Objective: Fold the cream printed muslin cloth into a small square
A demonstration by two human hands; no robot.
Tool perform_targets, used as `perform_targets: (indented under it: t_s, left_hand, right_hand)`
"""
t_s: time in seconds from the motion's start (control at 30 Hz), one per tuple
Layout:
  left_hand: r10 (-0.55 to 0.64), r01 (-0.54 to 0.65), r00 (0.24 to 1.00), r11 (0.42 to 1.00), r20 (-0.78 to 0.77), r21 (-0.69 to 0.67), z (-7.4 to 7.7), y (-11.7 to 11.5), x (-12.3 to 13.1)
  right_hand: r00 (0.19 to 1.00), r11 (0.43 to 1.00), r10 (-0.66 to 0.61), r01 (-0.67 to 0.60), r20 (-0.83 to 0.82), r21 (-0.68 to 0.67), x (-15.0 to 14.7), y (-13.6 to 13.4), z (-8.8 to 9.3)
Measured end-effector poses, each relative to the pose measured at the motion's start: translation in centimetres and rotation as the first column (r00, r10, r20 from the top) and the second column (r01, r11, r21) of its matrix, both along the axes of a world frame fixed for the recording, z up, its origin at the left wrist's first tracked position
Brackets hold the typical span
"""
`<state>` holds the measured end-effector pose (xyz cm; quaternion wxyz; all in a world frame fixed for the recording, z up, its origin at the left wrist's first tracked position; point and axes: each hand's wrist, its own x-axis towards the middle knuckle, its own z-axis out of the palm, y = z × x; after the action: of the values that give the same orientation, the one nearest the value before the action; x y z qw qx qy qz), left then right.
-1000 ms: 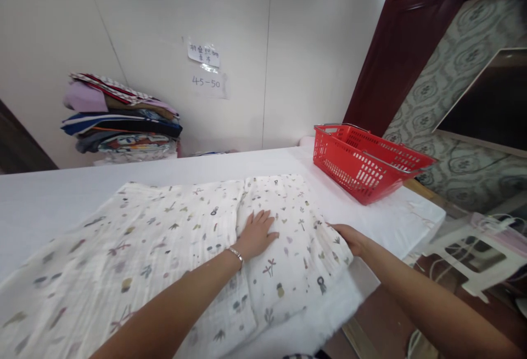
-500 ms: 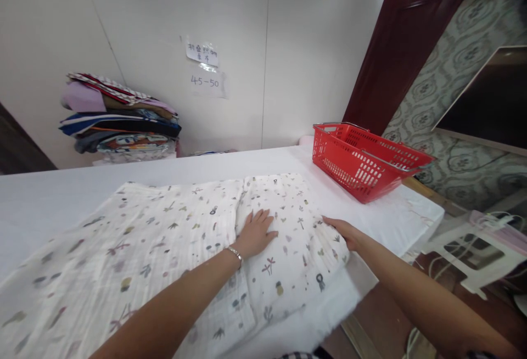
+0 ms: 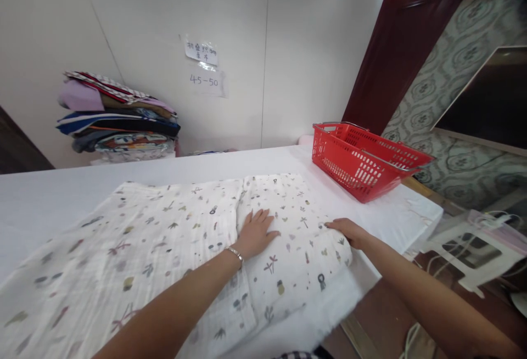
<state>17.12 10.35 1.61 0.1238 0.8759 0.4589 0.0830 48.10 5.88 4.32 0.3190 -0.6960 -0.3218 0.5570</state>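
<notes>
A white muslin cloth [image 3: 173, 238] printed with small plants, palms and pineapples lies spread over the table, its right part folded over on itself. My left hand [image 3: 256, 234], a bracelet at its wrist, rests flat on the folded part beside the fold's left edge, with fingers stretched out. At the cloth's right edge, my right hand [image 3: 349, 231] has its fingers over the top and grips the border; its thumb is hidden.
A red plastic basket [image 3: 362, 167] with metal handles stands at the table's back right. Folded fabrics [image 3: 123, 120] are stacked at the back left, against the wall. The white-covered table [image 3: 272, 156] ends at the right, near a white plastic stand [image 3: 473, 249].
My right hand has shifted slightly up along the cloth's right edge, which looks a little smoother and pulled outward. My left hand stays in nearly the same place.
</notes>
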Motion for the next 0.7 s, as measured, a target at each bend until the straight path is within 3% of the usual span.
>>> perform_targets:
  t_s: [0.07, 0.17, 0.23, 0.33, 0.43, 0.53, 0.7]
  left_hand:
    - [0.011, -0.011, 1.000, 1.000, -0.012, 0.014, 0.0, 0.0, 0.0]
    - [0.029, -0.027, 0.999, 0.997, -0.029, 0.071, 0.0, 0.0, -0.1]
    - [0.031, -0.027, 0.999, 0.992, -0.035, 0.122, -0.1, -0.1, -0.2]
    - [0.021, -0.017, 0.999, 0.993, -0.030, 0.121, -0.3, -0.2, -0.2]
    - [0.025, -0.023, 0.999, 0.995, -0.021, 0.099, -0.4, -0.3, -0.1]
    - [0.025, -0.024, 1.000, 0.994, -0.014, 0.110, -0.6, -0.4, 0.0]
    - [0.027, -0.027, 1.000, 0.992, 0.003, 0.121, -0.6, -0.5, -0.1]
  right_hand:
    - [0.983, 0.999, 0.027, -0.033, 0.181, 0.029, 0.3, -0.1, -0.2]
    - [0.892, 0.991, 0.080, -0.120, 0.445, 0.062, 0.5, -0.3, -0.4]
    - [0.842, 0.983, 0.125, -0.179, 0.525, 0.053, 0.6, -0.2, -0.2]
    - [0.910, 0.983, 0.177, -0.186, 0.374, -0.011, 0.7, 0.1, 0.3]
    - [0.990, 0.998, 0.065, -0.062, 0.128, -0.030, 0.6, 1.0, 0.5]
    - [0.999, 0.999, -0.040, 0.040, 0.007, 0.000, 0.3, 2.4, 0.2]
    - [0.997, 0.999, -0.047, 0.046, -0.062, -0.019, -0.3, 4.4, 0.0]
